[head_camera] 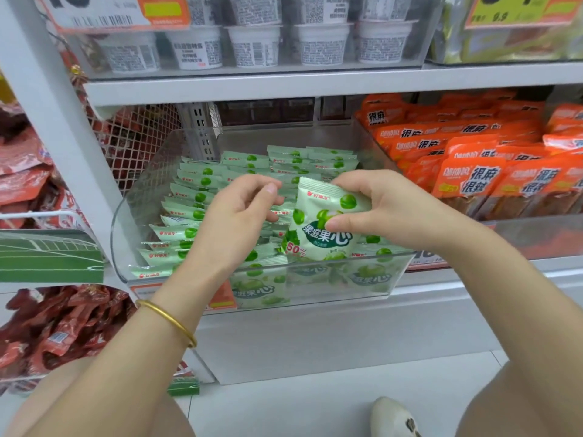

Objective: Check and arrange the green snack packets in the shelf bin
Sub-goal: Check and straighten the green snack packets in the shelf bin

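A clear plastic shelf bin (321, 263) holds several green snack packets (189, 197) standing in rows. My right hand (385, 206) grips one green packet (318, 228) upright above the bin's front, thumb on its face and fingers behind its top edge. My left hand (239, 216) hovers just left of that packet over the middle rows, fingers curled and thumb near the fingertips; whether it pinches a packet below I cannot tell. A gold bangle sits on the left wrist.
Orange snack packets (473, 171) fill the neighbouring bin on the right. White cups (255, 45) stand on the shelf above. Red packets (60, 323) hang and pile on the rack at the left. A white shoe (394, 417) rests on the tiled floor below.
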`<state>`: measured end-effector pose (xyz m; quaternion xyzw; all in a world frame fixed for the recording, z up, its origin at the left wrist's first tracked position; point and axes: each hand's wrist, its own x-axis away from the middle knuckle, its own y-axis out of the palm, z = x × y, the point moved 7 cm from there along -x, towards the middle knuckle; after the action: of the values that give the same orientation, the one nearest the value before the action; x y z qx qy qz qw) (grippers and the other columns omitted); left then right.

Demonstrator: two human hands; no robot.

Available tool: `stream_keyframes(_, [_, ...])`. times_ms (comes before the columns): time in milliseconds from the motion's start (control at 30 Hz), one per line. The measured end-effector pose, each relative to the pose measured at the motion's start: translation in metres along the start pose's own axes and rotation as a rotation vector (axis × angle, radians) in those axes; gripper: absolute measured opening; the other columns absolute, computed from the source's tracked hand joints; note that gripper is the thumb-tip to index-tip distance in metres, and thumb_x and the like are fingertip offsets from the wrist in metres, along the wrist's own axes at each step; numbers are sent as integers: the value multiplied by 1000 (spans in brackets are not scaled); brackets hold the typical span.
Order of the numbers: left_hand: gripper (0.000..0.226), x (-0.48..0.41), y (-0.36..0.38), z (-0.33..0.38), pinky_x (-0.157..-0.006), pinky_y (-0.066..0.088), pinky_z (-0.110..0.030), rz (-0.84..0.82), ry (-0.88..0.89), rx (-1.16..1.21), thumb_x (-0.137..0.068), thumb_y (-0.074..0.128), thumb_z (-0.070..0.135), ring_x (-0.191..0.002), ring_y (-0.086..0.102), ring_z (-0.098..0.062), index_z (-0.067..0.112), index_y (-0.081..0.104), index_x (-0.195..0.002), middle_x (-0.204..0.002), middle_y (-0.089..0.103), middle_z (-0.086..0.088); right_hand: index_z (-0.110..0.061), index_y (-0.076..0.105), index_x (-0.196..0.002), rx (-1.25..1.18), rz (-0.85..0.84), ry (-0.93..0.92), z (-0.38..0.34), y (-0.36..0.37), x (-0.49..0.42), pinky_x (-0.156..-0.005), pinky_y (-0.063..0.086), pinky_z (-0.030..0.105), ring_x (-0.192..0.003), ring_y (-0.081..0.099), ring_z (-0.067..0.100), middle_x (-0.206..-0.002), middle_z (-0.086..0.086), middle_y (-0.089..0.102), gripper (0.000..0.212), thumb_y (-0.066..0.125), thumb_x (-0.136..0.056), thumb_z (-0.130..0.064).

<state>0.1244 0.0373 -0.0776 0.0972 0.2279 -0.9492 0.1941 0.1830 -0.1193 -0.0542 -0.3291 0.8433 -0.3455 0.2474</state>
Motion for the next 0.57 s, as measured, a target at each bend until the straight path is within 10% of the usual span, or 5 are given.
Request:
stream_keyframes(133, [20, 0, 4, 2, -67, 47, -20, -15, 30, -16, -97, 46, 21, -72, 62, 3, 34, 61, -94, -91, 66, 13, -16, 56, -124, 134, -46, -5, 0, 0, -5, -69, 35, 4, -80, 48, -11, -99, -21, 54, 48, 71, -81, -30])
stream_keyframes(567, [26, 3, 3, 5, -73, 46, -19, -27, 63, 14, -98, 47, 30, -74, 56, 6, 23, 69, -85, -89, 68, 8, -20, 62, -111, 292, -149, -50, -6, 24, -7, -86, 39, 28, -97, 48, 11, -97, -7, 44, 40, 71, -77, -39])
